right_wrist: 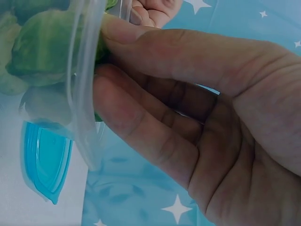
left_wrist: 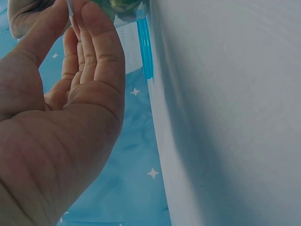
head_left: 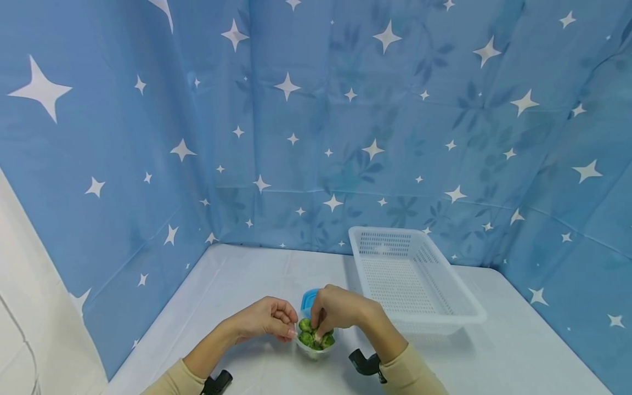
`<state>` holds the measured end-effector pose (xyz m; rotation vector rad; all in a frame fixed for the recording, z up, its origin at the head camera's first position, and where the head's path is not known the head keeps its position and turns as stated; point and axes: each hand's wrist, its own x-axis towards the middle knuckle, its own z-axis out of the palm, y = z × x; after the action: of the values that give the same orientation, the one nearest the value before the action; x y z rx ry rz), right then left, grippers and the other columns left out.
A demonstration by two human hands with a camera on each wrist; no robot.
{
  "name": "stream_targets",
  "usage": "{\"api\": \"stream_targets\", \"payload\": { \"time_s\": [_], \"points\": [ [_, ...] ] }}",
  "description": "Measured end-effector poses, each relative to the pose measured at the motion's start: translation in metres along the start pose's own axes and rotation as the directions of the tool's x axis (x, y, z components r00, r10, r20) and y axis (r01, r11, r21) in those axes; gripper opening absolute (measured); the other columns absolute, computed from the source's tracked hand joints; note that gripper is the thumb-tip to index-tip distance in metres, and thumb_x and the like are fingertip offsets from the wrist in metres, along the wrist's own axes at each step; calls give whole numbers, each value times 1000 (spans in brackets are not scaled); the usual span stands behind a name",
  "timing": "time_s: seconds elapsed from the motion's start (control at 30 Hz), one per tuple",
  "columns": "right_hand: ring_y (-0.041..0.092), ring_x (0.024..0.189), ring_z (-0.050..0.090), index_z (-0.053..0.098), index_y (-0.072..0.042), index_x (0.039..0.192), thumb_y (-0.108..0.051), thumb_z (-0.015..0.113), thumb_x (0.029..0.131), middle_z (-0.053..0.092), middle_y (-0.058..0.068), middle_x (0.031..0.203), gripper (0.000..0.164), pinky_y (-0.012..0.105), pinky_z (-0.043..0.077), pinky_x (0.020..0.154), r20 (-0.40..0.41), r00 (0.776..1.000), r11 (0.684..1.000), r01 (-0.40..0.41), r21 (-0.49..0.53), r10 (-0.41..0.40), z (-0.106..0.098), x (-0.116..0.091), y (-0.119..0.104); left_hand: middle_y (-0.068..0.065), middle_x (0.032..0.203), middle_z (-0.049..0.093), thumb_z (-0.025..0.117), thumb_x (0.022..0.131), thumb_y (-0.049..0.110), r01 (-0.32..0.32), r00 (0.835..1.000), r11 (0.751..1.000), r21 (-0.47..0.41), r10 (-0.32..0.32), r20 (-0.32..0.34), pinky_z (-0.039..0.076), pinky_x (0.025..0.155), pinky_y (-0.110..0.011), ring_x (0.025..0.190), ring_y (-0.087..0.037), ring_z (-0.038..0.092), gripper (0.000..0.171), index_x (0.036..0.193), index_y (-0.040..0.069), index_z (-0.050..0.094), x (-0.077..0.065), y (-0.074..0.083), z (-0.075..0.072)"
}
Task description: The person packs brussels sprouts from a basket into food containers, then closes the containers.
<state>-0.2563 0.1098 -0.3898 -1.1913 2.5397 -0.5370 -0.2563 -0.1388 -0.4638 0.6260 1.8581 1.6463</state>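
A small clear plastic container [head_left: 314,355] full of green Brussels sprouts [head_left: 305,338] sits on the white table. My left hand [head_left: 271,318] pinches the container's rim between thumb and fingertips on its left side; the left wrist view shows that hand [left_wrist: 70,103] close up. From above, my right hand [head_left: 340,307] reaches into the container, its thumb and fingers pinching a Brussels sprout among the others. Through the clear wall, the right wrist view shows more sprouts [right_wrist: 44,44] beside my right hand [right_wrist: 188,108]. The pinched sprout is mostly hidden by my fingers.
Just behind the container lies a blue lid [head_left: 309,298], partly covered by my right hand. To the right stands a large white perforated basket [head_left: 469,316]. A blue star-patterned curtain [head_left: 306,120] hangs along the back and sides of the table [head_left: 247,274].
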Motion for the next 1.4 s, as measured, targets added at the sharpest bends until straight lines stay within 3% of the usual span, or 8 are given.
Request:
{"api": "stream_targets", "payload": {
  "time_s": [0.33, 0.47, 0.6, 0.7, 0.87, 1.13, 1.27, 1.4],
  "points": [
    [-5, 67, 60, 82, -13, 81, -5, 91, 78, 72, -12, 74, 13, 14, 54, 64, -1, 1000, 999, -17, -35, 17, 2, 0, -3, -3, 88, 74, 81, 90, 11, 2, 1000, 1000, -1, -2, -4, 64, 77, -34, 80, -15, 74, 39, 117, -12, 63, -1, 1, 0],
    [-5, 67, 61, 83, -11, 88, -5, 87, 83, 73, -11, 78, 9, 15, 55, 64, -17, 999, 998, 46, 42, -45, 0, -1, 4, -3, 88, 74, 80, 90, 10, 4, 1000, 1000, -5, -4, 3, 64, 77, -34, 80, -15, 74, 40, 118, -12, 63, 0, 1, 0],
    [-1, 69, 61, 81, -10, 102, -12, 77, 95, 74, -7, 88, 9, 19, 55, 65, -158, 979, 980, 148, 130, -127, -3, -2, 12, -2, 89, 74, 78, 91, 10, 4, 1000, 1000, -6, -4, 15, 64, 78, -34, 81, -14, 74, 38, 119, -12, 63, 0, 1, -1],
    [6, 82, 63, 77, -11, 117, -19, 71, 100, 73, -3, 105, 19, 26, 58, 76, -319, 938, 973, 187, 136, -135, 1, -1, 17, -2, 90, 75, 78, 92, 10, 6, 999, 1000, -15, -5, 44, 64, 80, -36, 82, -15, 74, 40, 121, -11, 60, -1, 2, -2],
    [21, 115, 65, 66, -15, 136, -28, 66, 104, 67, 2, 133, 35, 49, 55, 101, -470, 882, 972, 147, 184, -45, 13, 1, 25, -10, 98, 78, 75, 96, 15, 52, 995, 998, -18, -50, 89, 64, 84, -44, 90, -26, 77, 50, 131, -7, 47, -2, 5, -7],
    [37, 141, 49, 58, -14, 146, -33, 52, 110, 53, 10, 153, 40, 66, 41, 113, -488, 858, 930, 32, 365, 162, 32, 11, 37, -22, 116, 69, 63, 105, 34, 28, 983, 992, 125, -5, -182, 61, 74, -42, 95, -33, 73, 49, 140, 1, 49, 12, 7, -14],
    [38, 146, 42, 57, -19, 147, -41, 50, 110, 49, 9, 157, 44, 68, 36, 116, -475, 833, 887, -40, 461, 284, 42, 17, 48, -20, 119, 67, 64, 104, 41, 40, 973, 982, 183, 4, -231, 60, 77, -41, 98, -29, 71, 56, 144, 4, 52, 21, 4, -19],
    [41, 149, 33, 62, -16, 142, -46, 52, 108, 47, 13, 157, 46, 71, 33, 115, -491, 780, 855, -106, 507, 388, 50, 22, 54, -17, 115, 69, 66, 102, 44, 55, 962, 967, 250, 16, -272, 59, 73, -39, 93, -25, 70, 64, 152, 9, 47, 30, 2, -20]
  ]
}}
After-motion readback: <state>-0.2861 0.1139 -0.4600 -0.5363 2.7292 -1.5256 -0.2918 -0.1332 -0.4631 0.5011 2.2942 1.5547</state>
